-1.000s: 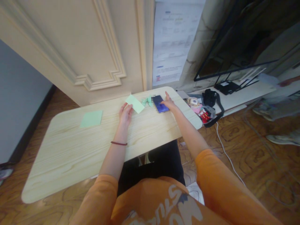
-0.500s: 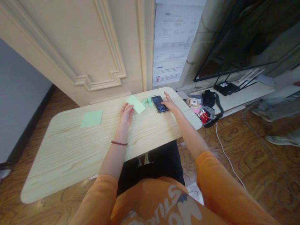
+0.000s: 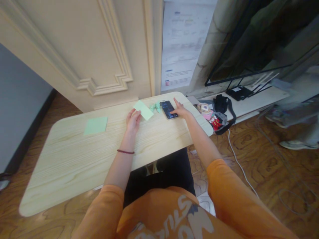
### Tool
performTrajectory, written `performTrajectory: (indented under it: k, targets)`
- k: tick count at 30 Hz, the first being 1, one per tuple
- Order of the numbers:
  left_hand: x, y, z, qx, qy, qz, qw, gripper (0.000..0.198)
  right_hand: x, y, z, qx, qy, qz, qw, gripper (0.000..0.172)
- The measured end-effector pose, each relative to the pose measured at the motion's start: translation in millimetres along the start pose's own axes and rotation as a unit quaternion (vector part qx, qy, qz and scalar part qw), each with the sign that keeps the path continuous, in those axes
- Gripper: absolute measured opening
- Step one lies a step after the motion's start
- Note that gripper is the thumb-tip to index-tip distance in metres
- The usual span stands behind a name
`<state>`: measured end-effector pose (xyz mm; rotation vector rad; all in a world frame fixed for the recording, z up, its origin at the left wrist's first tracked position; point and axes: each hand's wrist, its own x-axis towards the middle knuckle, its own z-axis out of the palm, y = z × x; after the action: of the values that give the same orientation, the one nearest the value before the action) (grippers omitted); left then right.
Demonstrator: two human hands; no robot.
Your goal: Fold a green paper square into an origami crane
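My left hand (image 3: 133,121) pinches the near left edge of a pale green sheet of paper (image 3: 145,111) over the table. Beside that sheet, to its right, lies a crumpled or folded green paper piece (image 3: 156,107). A dark phone (image 3: 169,109) with its screen lit lies on the table. My right hand (image 3: 180,110) is at the phone's right edge with fingers apart, one finger touching the screen; it holds nothing. Farther left, a flat green paper square (image 3: 96,125) rests on the wooden table.
The light wooden table (image 3: 74,159) stands against a panelled wall. Right of it, a low shelf (image 3: 264,101) bears a black bag (image 3: 221,103), a red packet (image 3: 216,122) and a black router (image 3: 238,93). A person's legs and shoe (image 3: 296,144) are at the far right.
A finger of my right hand has moved slightly down and left on the phone. My left hand keeps hold of the green sheet. The whole view has shifted slightly.
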<state>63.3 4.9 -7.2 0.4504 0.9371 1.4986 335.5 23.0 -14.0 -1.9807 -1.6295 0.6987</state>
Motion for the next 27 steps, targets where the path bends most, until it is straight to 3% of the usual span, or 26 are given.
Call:
performTrajectory:
  k: [8, 19, 23, 27]
  targets:
    - [0.6, -1.3, -1.3, 0.005, 0.001, -0.001, 1.000, 0.031, 1.3, -10.1, -6.2, -0.012, -0.069, 0.061, 0.996, 0.111]
    - [-1.1, -0.3, 0.6, -0.001, 0.005, -0.013, 1.000, 0.029, -3.6, -13.9, -9.5, 0.011, -0.092, 0.061, 0.994, 0.119]
    - [-1.9, 0.4, 0.8, 0.001, 0.008, -0.018, 1.000, 0.027, -3.2, -11.8, -7.6, 0.025, -0.079, 0.061, 0.995, 0.119]
    - [-2.0, 1.1, 1.5, 0.002, 0.005, -0.019, 1.000, 0.027, 5.0, -2.8, -0.4, 0.049, -0.023, 0.059, 0.997, 0.100]
